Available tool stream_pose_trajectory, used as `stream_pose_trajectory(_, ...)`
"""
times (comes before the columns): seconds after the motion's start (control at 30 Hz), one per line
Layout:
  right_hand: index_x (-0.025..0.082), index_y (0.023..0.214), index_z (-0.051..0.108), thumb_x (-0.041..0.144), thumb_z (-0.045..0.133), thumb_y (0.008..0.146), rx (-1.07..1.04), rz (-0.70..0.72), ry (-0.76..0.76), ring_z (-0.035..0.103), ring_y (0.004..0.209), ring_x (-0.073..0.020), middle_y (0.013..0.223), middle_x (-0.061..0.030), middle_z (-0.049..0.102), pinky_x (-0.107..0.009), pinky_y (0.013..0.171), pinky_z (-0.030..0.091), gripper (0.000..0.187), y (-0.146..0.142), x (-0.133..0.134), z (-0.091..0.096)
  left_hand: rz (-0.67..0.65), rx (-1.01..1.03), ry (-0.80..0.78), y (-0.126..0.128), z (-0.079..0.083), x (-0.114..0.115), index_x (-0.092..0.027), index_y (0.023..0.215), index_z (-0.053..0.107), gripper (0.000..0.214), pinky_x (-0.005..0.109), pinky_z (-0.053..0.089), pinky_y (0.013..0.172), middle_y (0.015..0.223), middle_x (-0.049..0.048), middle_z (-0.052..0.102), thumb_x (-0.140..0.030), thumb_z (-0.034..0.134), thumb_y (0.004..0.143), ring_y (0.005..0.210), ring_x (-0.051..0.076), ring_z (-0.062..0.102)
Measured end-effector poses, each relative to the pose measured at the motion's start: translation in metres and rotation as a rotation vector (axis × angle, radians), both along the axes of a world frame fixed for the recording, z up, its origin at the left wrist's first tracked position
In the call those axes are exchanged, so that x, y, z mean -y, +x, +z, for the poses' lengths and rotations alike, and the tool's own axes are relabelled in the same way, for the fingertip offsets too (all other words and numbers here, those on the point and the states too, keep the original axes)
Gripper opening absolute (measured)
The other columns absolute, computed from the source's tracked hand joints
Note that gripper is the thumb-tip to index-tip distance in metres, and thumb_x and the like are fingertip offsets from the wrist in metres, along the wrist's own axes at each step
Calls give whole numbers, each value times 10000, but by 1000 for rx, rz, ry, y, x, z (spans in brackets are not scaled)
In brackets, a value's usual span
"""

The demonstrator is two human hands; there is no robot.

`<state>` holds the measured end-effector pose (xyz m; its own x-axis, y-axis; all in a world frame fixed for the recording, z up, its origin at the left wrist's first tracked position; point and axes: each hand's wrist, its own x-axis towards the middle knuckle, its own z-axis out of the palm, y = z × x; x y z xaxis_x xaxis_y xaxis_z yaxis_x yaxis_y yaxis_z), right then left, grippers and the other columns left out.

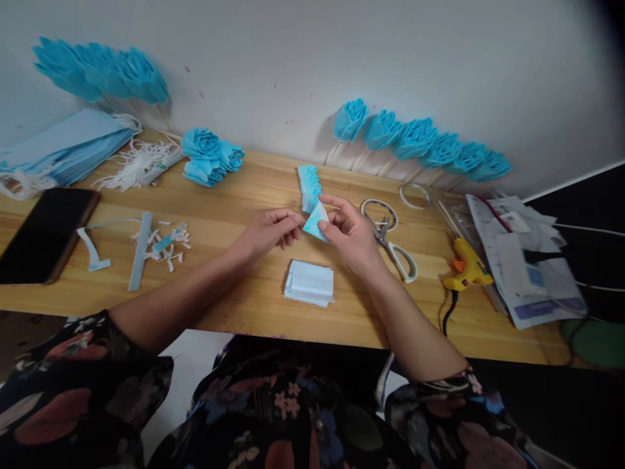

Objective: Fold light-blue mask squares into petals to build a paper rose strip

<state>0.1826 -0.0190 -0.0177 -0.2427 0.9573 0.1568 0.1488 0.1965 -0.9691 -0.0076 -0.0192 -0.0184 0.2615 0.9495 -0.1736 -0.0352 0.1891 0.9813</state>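
Note:
My right hand (350,231) pinches a folded triangle of blue and white mask fabric (316,223) between thumb and fingers. At the triangle's left corner, my left hand (276,229) is closed with thumb and fingertips together; whatever it may hold is hidden. Just beyond the triangle lies a row of folded blue petals (308,182), partly overlapped by my right fingers. Closer to me, a stack of cut pale-blue fabric pieces (310,283) rests on the wooden table. Scissors (398,253) with light handles lie right of my right hand, overlapping a tape roll (379,202).
Blue fabric flowers (415,138) on sticks lean on the wall, with more flowers (205,156) lying left. A yellow glue gun (467,267) is at right, beside papers (530,260). Leftward are face masks (73,146), a phone (46,234), a strip (140,251) and scraps (168,246).

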Motion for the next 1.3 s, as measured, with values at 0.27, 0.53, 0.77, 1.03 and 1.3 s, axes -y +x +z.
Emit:
stream_pose_trajectory(0.27, 254, 1238, 600, 265, 652, 847, 0, -16, -3, 474, 625, -124, 715, 42, 548, -288, 605, 406, 394, -1, 0, 0, -47, 5, -3, 0, 1, 2, -148, 751, 642, 276, 194, 422, 498, 649, 2, 628, -412, 724, 750, 534, 75, 525)
stream_pose_trajectory(0.53, 255, 1297, 567, 267, 664, 845, -16, 19, -19, 472, 608, -114, 697, 54, 537, -277, 593, 403, 462, -1, 0, 0, -74, -23, 61, -2, -1, 1, -151, 740, 617, 211, 186, 424, 504, 627, -11, 605, -344, 679, 795, 532, 71, 520)
stream_pose_trajectory(0.77, 280, 1359, 517, 296, 663, 860, -21, 50, -18, 456, 585, -120, 675, 61, 504, -273, 568, 407, 520, -1, 1, -1, -111, -59, 138, -1, -1, 0, -159, 717, 585, 235, 184, 414, 496, 610, -16, 581, -347, 611, 855, 524, 71, 509)
stream_pose_trajectory(1.03, 288, 1365, 504, 317, 634, 891, 41, 31, 39, 455, 598, -134, 691, 50, 510, -290, 581, 412, 492, 0, 1, 0, -56, -58, 117, -1, 3, 2, -156, 703, 595, 287, 187, 427, 507, 623, -3, 594, -390, 587, 870, 531, 73, 512)
stream_pose_trajectory(1.3, 286, 1355, 525, 287, 634, 869, 32, 24, 14, 465, 600, -134, 690, 49, 518, -292, 586, 419, 499, -1, 2, 2, -62, -17, 80, -1, -1, 1, -156, 751, 599, 225, 184, 428, 484, 647, -10, 604, -354, 697, 792, 526, 72, 515)
